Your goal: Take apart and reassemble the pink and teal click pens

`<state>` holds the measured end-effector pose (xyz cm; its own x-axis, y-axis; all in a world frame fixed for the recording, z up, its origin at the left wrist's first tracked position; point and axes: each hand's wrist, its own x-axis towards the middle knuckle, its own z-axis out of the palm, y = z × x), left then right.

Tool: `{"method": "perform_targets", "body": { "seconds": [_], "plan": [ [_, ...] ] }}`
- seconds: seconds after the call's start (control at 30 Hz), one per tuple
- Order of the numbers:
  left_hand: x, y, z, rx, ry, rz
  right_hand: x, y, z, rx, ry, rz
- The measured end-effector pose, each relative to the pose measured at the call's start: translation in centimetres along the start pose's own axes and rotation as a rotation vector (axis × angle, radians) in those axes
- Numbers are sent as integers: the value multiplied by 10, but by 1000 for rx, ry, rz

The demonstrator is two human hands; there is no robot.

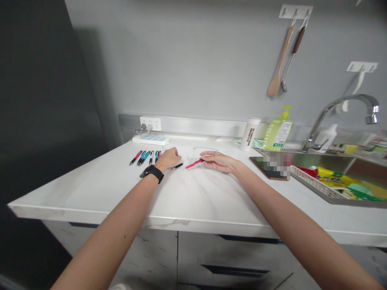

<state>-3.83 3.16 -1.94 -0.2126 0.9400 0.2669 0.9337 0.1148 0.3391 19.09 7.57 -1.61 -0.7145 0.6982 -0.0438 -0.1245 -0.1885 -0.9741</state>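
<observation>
My right hand (217, 161) hovers over the white countertop (193, 193), thumb and fingers pinched on the black end of a pink pen (193, 164), whose pink part points left. To its left my left hand (168, 158), with a black watch on the wrist, is closed; its fingertips are turned away, so I cannot make out what they hold. A small black pen part (177, 166) shows just beside that hand, touching or apart I cannot tell. Beyond the left wrist lies a row of several pens (145, 157) in pink, blue and white with black grips.
A white power strip (151, 139) lies at the back left below a wall socket (151, 123). Toward the right stand a white bottle (250, 134) and a green pump bottle (278, 131). A dark flat device (266, 167) lies beside the sink with its faucet (332, 104) and drain basket (317, 186).
</observation>
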Motion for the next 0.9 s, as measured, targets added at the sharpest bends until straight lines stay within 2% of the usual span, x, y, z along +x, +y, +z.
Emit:
{"method": "perform_targets", "body": {
  "seconds": [0.33,0.9],
  "plan": [
    [2,3,1,56,-10,11,-3,-2,1,-4,-36,29],
    [3,-3,1,75,3,16,2,1,-5,-2,-58,41]
  ]
}}
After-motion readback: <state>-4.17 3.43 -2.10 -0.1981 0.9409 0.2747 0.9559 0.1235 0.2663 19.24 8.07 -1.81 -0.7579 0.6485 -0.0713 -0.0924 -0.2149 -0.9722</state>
